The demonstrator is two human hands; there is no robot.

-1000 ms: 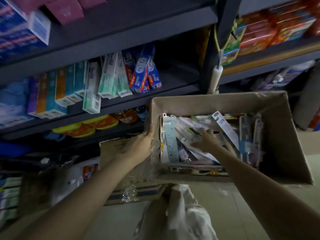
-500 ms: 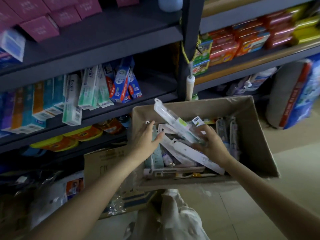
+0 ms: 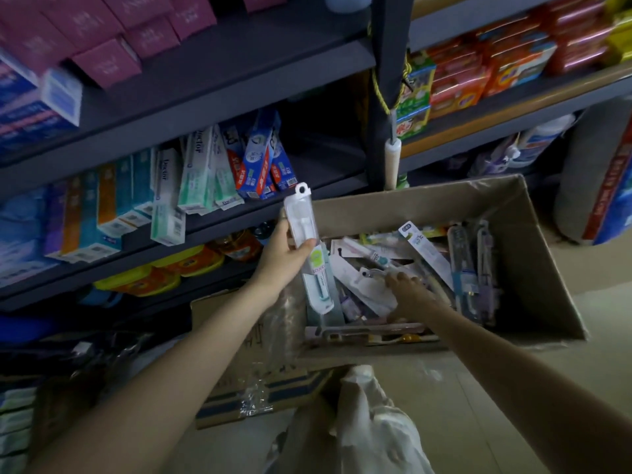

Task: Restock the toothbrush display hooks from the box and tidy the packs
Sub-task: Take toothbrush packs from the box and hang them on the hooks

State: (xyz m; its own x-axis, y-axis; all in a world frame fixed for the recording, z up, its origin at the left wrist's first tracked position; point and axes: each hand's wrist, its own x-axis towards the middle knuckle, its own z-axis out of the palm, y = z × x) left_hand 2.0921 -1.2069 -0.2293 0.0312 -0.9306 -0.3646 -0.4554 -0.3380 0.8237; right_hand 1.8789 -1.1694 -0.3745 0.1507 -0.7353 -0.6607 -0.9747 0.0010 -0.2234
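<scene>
Left hand (image 3: 285, 258) grips a clear toothbrush pack (image 3: 307, 248) upright at the left rim of the cardboard box (image 3: 533, 268), fingers clamped round it. Right hand (image 3: 408, 292) lies among the loose packs (image 3: 424, 254) inside, fingers curled on them. Toothpaste cartons (image 3: 198, 172) crowd the dark shelf (image 3: 239, 217) just behind; a white bag (image 3: 369, 422) sits below.
</scene>
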